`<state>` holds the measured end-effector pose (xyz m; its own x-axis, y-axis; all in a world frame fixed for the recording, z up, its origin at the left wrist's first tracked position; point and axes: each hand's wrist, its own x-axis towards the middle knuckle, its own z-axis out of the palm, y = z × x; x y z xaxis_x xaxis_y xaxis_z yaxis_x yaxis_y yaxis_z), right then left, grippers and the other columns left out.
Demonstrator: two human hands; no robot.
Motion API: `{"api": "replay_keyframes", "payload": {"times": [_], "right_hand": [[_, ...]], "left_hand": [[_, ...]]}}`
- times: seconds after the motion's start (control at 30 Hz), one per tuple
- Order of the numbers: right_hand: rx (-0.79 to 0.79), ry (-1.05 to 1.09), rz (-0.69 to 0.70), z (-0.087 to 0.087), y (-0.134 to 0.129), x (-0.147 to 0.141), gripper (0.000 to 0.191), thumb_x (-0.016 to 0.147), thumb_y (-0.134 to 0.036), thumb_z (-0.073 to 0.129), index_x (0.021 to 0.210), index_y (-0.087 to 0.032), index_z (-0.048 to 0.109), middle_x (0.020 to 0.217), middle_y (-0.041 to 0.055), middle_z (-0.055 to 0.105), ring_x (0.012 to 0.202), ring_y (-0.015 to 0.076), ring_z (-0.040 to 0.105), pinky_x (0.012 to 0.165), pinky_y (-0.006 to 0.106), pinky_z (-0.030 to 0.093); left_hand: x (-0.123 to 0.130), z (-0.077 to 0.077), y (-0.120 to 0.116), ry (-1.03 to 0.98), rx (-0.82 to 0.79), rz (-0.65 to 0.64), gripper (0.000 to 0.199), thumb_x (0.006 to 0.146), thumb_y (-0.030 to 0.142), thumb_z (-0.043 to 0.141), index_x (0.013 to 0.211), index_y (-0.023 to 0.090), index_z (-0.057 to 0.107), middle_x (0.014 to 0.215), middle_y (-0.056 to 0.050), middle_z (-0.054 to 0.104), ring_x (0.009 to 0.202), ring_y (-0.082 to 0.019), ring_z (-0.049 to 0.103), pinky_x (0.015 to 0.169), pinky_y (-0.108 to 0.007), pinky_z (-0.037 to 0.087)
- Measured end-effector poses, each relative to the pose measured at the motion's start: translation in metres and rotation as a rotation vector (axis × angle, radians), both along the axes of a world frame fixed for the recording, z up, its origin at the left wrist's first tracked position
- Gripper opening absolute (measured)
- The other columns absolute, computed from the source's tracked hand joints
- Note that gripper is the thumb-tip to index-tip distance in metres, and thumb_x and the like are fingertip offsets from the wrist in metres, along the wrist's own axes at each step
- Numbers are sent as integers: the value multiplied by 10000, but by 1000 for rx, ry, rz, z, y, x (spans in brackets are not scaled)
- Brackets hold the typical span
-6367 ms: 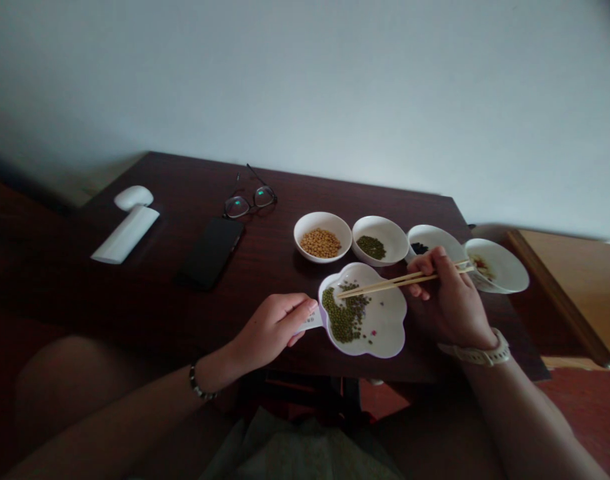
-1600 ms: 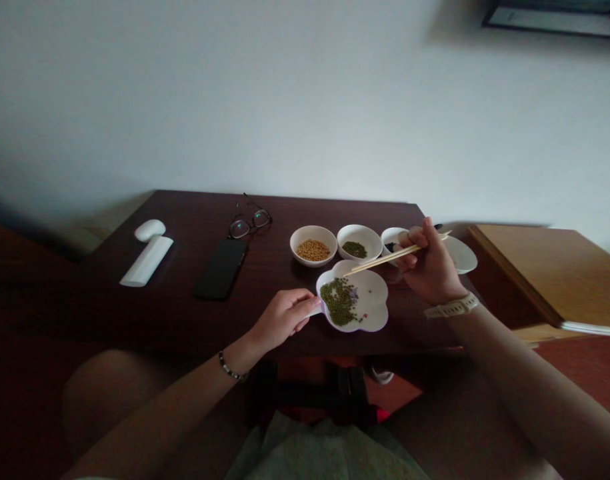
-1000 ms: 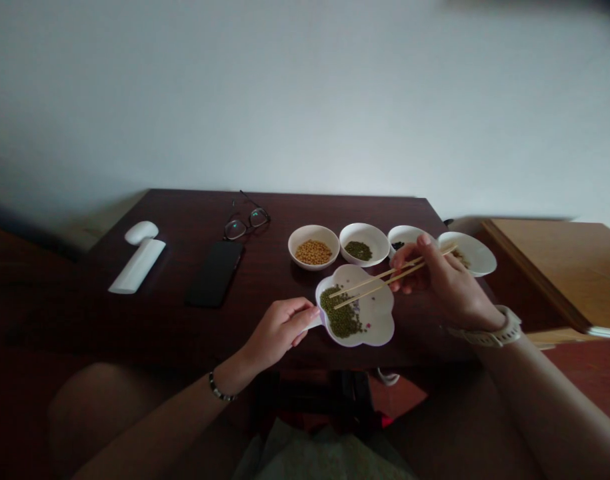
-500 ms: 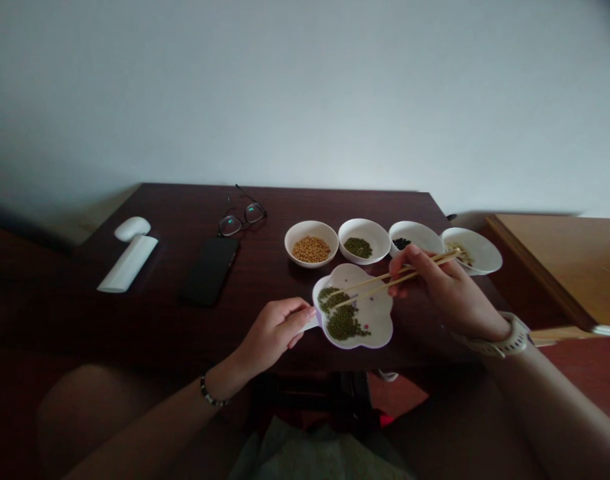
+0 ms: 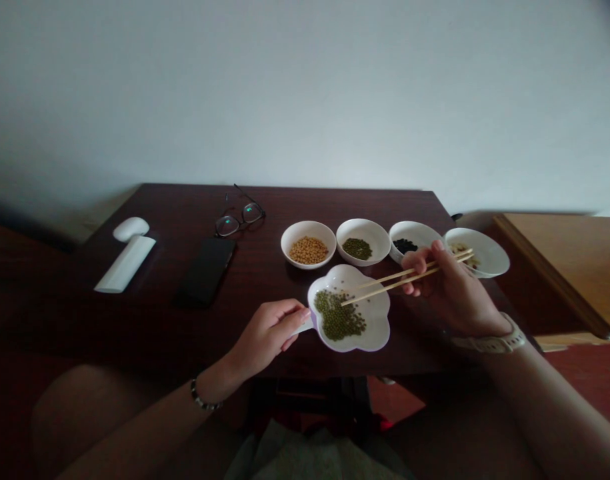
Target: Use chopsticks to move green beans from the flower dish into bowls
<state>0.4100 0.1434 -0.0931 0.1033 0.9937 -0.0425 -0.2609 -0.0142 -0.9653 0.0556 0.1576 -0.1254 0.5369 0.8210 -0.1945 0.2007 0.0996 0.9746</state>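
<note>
Scoop (image 5: 377,320), white, flower-shaped, seemingly purple-rimmed.

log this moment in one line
left hand: grips scalloped dish by handle; right hand: holds chopsticks over dish; dish: green beans; beyond: four white bowls

Our left forearm (image 5: 149,433) and right forearm (image 5: 547,397) reach in bare from the lower corners, slanting upward toward each other; our left wrist (image 5: 219,381) lies nearly straight, in line with the arm behind it; our left hand (image 5: 265,341) is clasped, its thumb (image 5: 291,324) laid along the top and pointing inward, its fingers (image 5: 287,344) curled beneath; across from it, well apart, our right wrist (image 5: 489,323) is likewise close to straight; our right hand (image 5: 452,288), set higher in view than the left, is pinched in a pencil-like hold, thumb uppermost, bent fingers directed toward its partner.
</note>
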Motion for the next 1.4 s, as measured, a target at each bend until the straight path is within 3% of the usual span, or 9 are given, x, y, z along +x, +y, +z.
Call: {"api": "replay_keyframes", "payload": {"times": [0.13, 0.37, 0.57, 0.8, 1.07, 1.4], "right_hand": [[5, 14, 3, 1, 4, -2, 608, 971, -710, 891, 725, -218, 632, 745, 0, 602, 589, 120, 588, 494, 221, 499], [-150, -32, 117, -3, 13, -2, 608, 972, -790, 831, 912, -186, 857, 753, 71, 738, 642, 166, 680, 558, 237, 591], [-104, -122, 39, -3, 12, -1, 529, 1014, -741, 821, 903, -224, 847, 761, 53, 748, 636, 161, 693, 569, 234, 599], [-60, -258, -62, 6, 10, 7, 633, 1105, -778, 639, 866, -229, 845, 737, 84, 749, 631, 200, 693, 562, 298, 608], [-57, -341, -69, 5, 11, 7, 672, 1049, -838, 677, 841, -219, 833, 693, 92, 750, 613, 203, 709, 571, 289, 627], [-51, -315, -70, -2, 14, 6, 609, 1061, -792, 706, 849, -233, 822, 719, 67, 746, 627, 196, 726, 583, 279, 633]], "left_hand": [[0, 1, 0, 14, -1, 18, 418, 1113, 524, 655, 866, 191, 711, 558, 64, 512, 505, -113, 421, 511, -252, 287], [-1, -5, 1, -4, -19, 77, 447, 1113, 568, 648, 915, 175, 729, 558, 67, 507, 489, -107, 408, 498, -239, 281], [-1, -3, 0, -11, -24, 77, 439, 1126, 547, 636, 915, 173, 729, 564, 67, 509, 493, -105, 410, 499, -235, 284], [-1, -4, 0, -17, -23, 60, 425, 1133, 526, 633, 906, 178, 720, 572, 64, 520, 500, -107, 421, 506, -237, 294], [-2, -5, 0, 5, -6, 55, 433, 1139, 523, 623, 889, 179, 708, 576, 65, 519, 514, -110, 436, 519, -244, 301], [-3, -5, 0, 10, -7, 43, 433, 1141, 520, 611, 881, 185, 702, 583, 62, 530, 523, -113, 443, 521, -247, 305]]}}
